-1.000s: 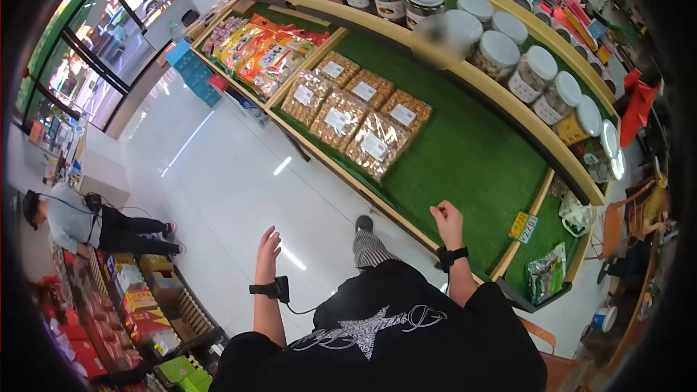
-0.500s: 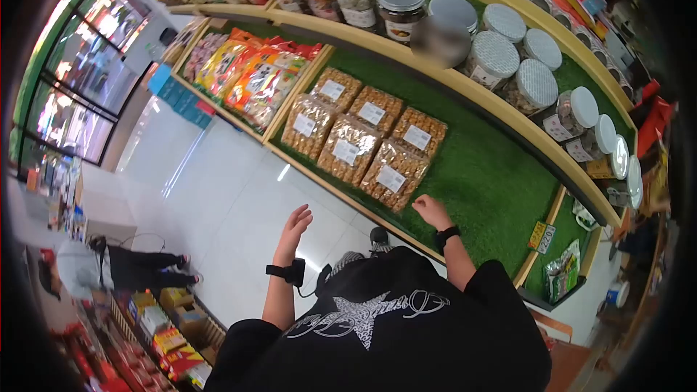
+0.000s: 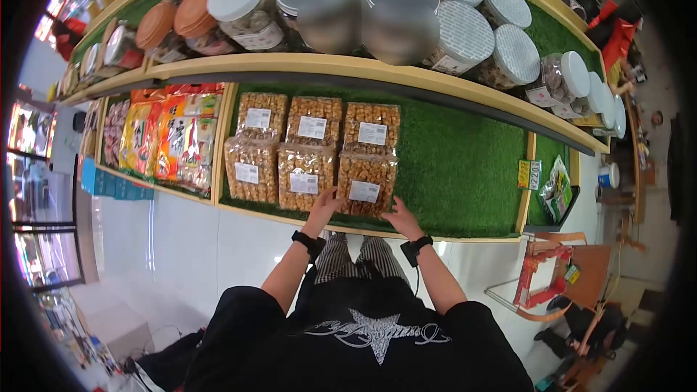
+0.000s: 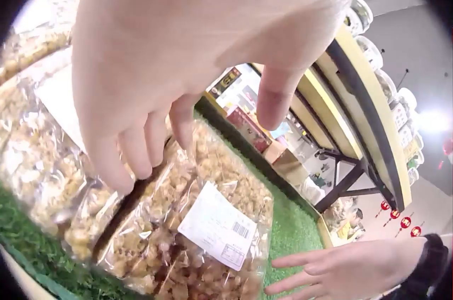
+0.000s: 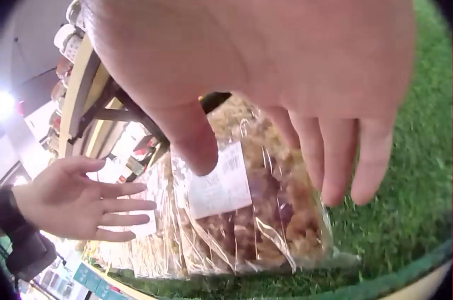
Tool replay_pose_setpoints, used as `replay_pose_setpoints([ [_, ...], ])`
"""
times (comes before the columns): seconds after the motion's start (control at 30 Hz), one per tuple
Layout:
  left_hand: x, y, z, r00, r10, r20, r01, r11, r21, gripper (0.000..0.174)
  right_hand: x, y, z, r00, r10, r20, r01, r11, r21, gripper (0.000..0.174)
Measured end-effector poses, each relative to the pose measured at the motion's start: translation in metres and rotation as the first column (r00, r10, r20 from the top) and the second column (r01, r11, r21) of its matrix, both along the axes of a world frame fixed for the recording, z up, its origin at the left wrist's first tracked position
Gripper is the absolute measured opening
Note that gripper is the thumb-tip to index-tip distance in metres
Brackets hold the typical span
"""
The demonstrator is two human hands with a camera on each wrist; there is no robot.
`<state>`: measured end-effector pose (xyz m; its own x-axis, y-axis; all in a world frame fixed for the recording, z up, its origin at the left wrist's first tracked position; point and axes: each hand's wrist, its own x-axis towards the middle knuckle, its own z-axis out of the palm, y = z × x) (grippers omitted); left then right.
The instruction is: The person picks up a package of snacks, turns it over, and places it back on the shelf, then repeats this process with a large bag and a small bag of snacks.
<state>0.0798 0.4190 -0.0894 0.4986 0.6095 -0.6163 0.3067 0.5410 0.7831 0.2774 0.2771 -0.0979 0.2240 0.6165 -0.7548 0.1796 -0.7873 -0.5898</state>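
Observation:
Clear bags of golden-brown, clustered snack pieces with white labels stand in two rows on green artificial turf. Both hands flank the front right bag [image 3: 367, 167]. My left hand [image 3: 321, 212] reaches its fingers down at the seam between this bag and the front middle bag [image 3: 299, 156]; the left wrist view shows those fingers extended, thumb apart. On the other side, my right hand [image 3: 404, 219] has its fingers spread and pointing down along the bag's right edge. In the right wrist view the thumb overlaps the bag's label [image 5: 219, 183].
A wooden rim [image 3: 450, 238] edges the shelf at the front. Lidded jars [image 3: 247, 11] line the raised shelf above. Colourful snack packets [image 3: 170, 134] fill the left compartment. A price tag [image 3: 529, 174] stands on the right divider, and bare turf [image 3: 461, 167] lies right of the bags.
The body and view have turned to face the bags squarely. Both hands have moved forward from in front of the shelf to either side of the front right bag.

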Motion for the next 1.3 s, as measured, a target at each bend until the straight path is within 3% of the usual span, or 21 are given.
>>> replay_pose_setpoints([
  [0.07, 0.01, 0.004, -0.015, 0.999, -0.044, -0.019, 0.043, 0.998, -0.04, 0.064, -0.013, 0.0, -0.019, 0.979, -0.197, 0.042, 0.194, 0.979, 0.069, 0.078],
  [0.17, 0.015, 0.001, -0.044, 0.987, -0.159, 0.017, 0.154, 0.973, 0.174, 0.074, -0.017, -0.008, -0.085, 0.934, -0.343, -0.1, 0.356, 0.917, 0.181, 0.075],
  [0.2, 0.014, -0.002, -0.049, 0.985, -0.172, 0.009, 0.168, 0.973, 0.159, 0.074, -0.021, -0.008, -0.089, 0.928, -0.356, -0.105, 0.37, 0.915, 0.164, 0.075],
  [0.27, 0.016, -0.009, -0.052, 0.999, -0.012, 0.049, 0.003, 0.983, 0.186, 0.077, -0.028, -0.004, -0.085, 0.9, -0.427, -0.083, 0.433, 0.861, 0.267, 0.072],
  [0.3, 0.019, -0.008, -0.038, 0.996, -0.08, -0.029, 0.084, 0.983, 0.165, 0.08, -0.028, -0.004, -0.076, 0.897, -0.393, -0.202, 0.438, 0.852, 0.288, 0.08],
  [0.4, 0.026, -0.002, -0.028, 0.98, -0.127, -0.155, 0.142, 0.986, 0.091, 0.08, -0.033, -0.002, -0.057, 0.814, -0.471, -0.34, 0.565, 0.778, 0.275, 0.076],
  [0.43, 0.026, -0.002, -0.031, 0.981, -0.144, -0.128, 0.156, 0.984, 0.087, 0.08, -0.037, -0.005, -0.067, 0.833, -0.511, -0.212, 0.553, 0.753, 0.356, 0.071],
  [0.47, 0.026, -0.002, -0.033, 0.978, -0.163, -0.131, 0.175, 0.981, 0.085, 0.08, -0.037, -0.015, -0.067, 0.822, -0.528, -0.214, 0.569, 0.743, 0.354, 0.071],
  [0.53, 0.024, -0.009, -0.035, 0.957, -0.268, -0.108, 0.281, 0.951, 0.128, 0.079, -0.038, -0.026, -0.021, 0.716, -0.584, -0.382, 0.696, 0.635, 0.334, 0.068],
  [0.6, 0.03, -0.021, -0.006, 0.94, -0.325, -0.102, 0.333, 0.939, 0.082, 0.078, -0.035, -0.049, 0.002, 0.708, -0.62, -0.338, 0.706, 0.628, 0.327, 0.066],
  [0.63, 0.029, -0.029, -0.003, 0.919, -0.383, -0.091, 0.393, 0.901, 0.181, 0.076, -0.034, -0.063, 0.013, 0.698, -0.62, -0.358, 0.716, 0.605, 0.348, 0.065],
  [0.7, 0.026, -0.046, 0.008, 0.862, -0.504, -0.057, 0.49, 0.797, 0.353, 0.072, -0.037, -0.092, 0.035, 0.664, -0.655, -0.361, 0.747, 0.553, 0.369, 0.063],
  [0.8, 0.024, -0.071, 0.043, 0.766, -0.642, 0.035, 0.57, 0.703, 0.426, 0.07, -0.053, -0.133, 0.086, 0.6, -0.736, -0.315, 0.777, 0.442, 0.447, 0.062],
  [0.87, 0.029, -0.081, 0.081, 0.66, -0.75, 0.048, 0.638, 0.593, 0.491, 0.072, -0.067, -0.16, 0.119, 0.54, -0.785, -0.303, 0.78, 0.331, 0.531, 0.06],
  [0.93, 0.035, -0.094, 0.107, 0.556, -0.831, -0.006, 0.605, 0.4, 0.689, 0.072, -0.081, -0.18, 0.16, 0.456, -0.855, -0.247, 0.788, 0.259, 0.559, 0.059],
  [0.97, 0.038, -0.099, 0.123, 0.501, -0.865, -0.01, 0.633, 0.359, 0.686, 0.074, -0.09, -0.19, 0.17, 0.429, -0.869, -0.249, 0.793, 0.23, 0.564, 0.059],
  [1.0, 0.046, -0.105, 0.132, 0.474, -0.88, -0.006, 0.633, 0.336, 0.697, 0.074, -0.094, -0.199, 0.177, 0.389, -0.883, -0.262, 0.788, 0.171, 0.592, 0.058],
  [1.1, 0.068, -0.127, 0.138, 0.288, -0.914, 0.286, 0.745, 0.402, 0.532, 0.081, -0.104, -0.222, 0.192, 0.3, -0.917, -0.264, 0.755, 0.059, 0.653, 0.058],
  [1.3, 0.11, -0.18, 0.152, 0.178, -0.908, 0.38, 0.785, 0.364, 0.501, 0.08, -0.108, -0.274, 0.194, 0.17, -0.96, -0.221, 0.694, -0.042, 0.719, 0.06],
])
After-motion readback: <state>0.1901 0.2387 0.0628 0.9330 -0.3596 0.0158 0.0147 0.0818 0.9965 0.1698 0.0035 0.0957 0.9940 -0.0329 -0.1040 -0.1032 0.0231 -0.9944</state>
